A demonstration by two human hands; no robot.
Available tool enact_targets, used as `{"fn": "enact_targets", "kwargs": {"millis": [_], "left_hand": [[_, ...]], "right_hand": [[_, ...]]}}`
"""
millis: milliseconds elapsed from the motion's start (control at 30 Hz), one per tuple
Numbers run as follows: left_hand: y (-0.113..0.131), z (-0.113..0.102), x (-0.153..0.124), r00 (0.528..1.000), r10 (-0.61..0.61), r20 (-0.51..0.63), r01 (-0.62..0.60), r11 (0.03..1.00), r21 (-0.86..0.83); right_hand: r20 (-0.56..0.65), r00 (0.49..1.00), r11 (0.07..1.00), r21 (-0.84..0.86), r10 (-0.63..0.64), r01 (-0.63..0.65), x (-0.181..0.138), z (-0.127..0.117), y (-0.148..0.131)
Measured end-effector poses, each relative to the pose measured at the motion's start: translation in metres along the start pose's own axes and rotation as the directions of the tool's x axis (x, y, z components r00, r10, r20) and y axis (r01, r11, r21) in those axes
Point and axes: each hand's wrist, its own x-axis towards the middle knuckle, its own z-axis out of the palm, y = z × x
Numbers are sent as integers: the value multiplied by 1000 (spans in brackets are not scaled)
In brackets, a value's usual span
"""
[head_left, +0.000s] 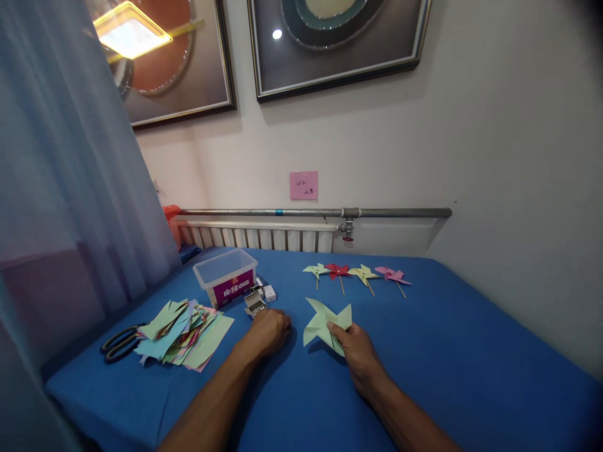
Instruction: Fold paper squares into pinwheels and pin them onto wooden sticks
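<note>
My right hand grips a pale green paper pinwheel by one side, thumb on its front near the middle. No stick shows on this pinwheel. With fingers curled in, my left hand rests on the blue cloth just in front of a small open cardboard box. Small shiny pieces lie in that box, too small to name. Whatever the left fingertips pinch, if anything, is hidden.
Behind the hands lie several pinwheels on sticks, among them a red one and a pink one. To the left are a clear plastic tub, a pile of coloured paper and black-handled scissors. A curtain hangs far left.
</note>
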Motion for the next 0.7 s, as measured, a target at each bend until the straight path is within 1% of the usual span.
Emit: {"fn": "enact_targets", "kwargs": {"millis": [133,267,367,433,500,567,600,633,700], "left_hand": [[1,2,1,1000,1,-14,-1,1000,2],[2,0,-1,1000,-11,-27,12,1000,4],[2,1,-1,999,-24,-36,24,1000,-1],[0,4,-1,998,-35,-61,33,999,-37],[-3,7,1,992,-50,-118,34,990,-135],[-5,10,3,981,-78,-179,19,950,-313],[-5,11,4,976,-99,-196,6,903,-429],[-4,11,6,971,-124,-203,-8,835,-551],[1,12,8,959,-177,-221,-54,650,-758]], "right_hand": [[-2,999,996,-75,-39,39,3,-4,4],[32,997,996,-50,-71,73,4,-5,7],[34,996,996,-38,-79,80,5,-5,6],[26,996,996,-35,-84,84,5,-4,6],[14,997,997,-24,-76,77,5,-3,5],[4,998,998,-7,-60,60,4,-1,4],[-3,999,999,-5,-53,53,4,-1,3],[-14,999,999,-12,-49,49,4,-1,3],[-42,997,997,-55,-59,57,5,0,3]]}}
